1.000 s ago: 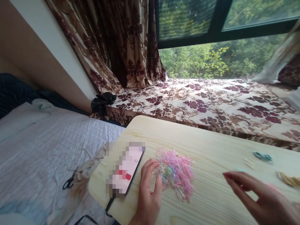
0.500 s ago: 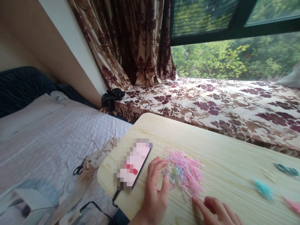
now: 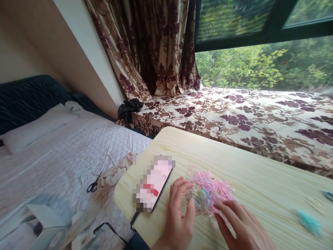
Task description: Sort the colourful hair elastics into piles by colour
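A loose heap of shiny shredded strands (image 3: 209,187), mostly pink with some blue-green and clear bits, lies on the pale wooden table (image 3: 182,142). At its left edge is my left hand (image 3: 180,211), fingers curved and thumb held apart, with nothing gripped. My right hand (image 3: 241,222) reaches in from the lower right. Its fingertips rest on the near right side of the heap, and a gap shows between thumb and fingers. Whether any strands are pinched there is hard to see.
Left of my left hand lies a phone (image 3: 156,184) with a cable. Farther right are a turquoise tuft (image 3: 309,222), a cream-coloured bundle (image 3: 316,205) and a blue bundle (image 3: 328,195). Black-handled scissors (image 3: 92,186) lie on the bed (image 3: 85,139).
My right hand has moved up onto the near right edge of the heap, its thumb now showing. My left hand stays beside the heap. The view has shifted, so everything sits farther right.
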Available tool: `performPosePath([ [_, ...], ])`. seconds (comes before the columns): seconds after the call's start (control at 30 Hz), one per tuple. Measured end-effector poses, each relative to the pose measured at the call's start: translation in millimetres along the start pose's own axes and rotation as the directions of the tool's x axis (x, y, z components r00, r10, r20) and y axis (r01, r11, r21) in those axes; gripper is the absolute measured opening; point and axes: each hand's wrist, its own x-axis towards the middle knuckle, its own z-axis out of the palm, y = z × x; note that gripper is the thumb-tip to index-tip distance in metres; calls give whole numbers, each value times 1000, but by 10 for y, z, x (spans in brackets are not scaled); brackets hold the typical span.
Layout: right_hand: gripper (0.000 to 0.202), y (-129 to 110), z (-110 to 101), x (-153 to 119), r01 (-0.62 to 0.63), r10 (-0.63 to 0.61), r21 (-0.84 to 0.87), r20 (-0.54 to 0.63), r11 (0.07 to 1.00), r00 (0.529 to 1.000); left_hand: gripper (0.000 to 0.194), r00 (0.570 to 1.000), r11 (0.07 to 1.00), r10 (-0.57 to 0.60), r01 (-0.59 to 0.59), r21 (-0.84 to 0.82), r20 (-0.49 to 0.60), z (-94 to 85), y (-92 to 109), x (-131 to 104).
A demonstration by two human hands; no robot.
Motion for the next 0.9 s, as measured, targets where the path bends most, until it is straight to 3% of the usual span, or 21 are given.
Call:
performPosePath([
  [0.43,25,-19,140,137,-45,47,-84,30,995,998,32,1000,1000,-12,12,-28,11,-8,19,4],
  [0.9,26,75,24,72,-104,104,-7,4,995,995,33,1000,1000,25,-25,-15,-15,18,-11,2],
])
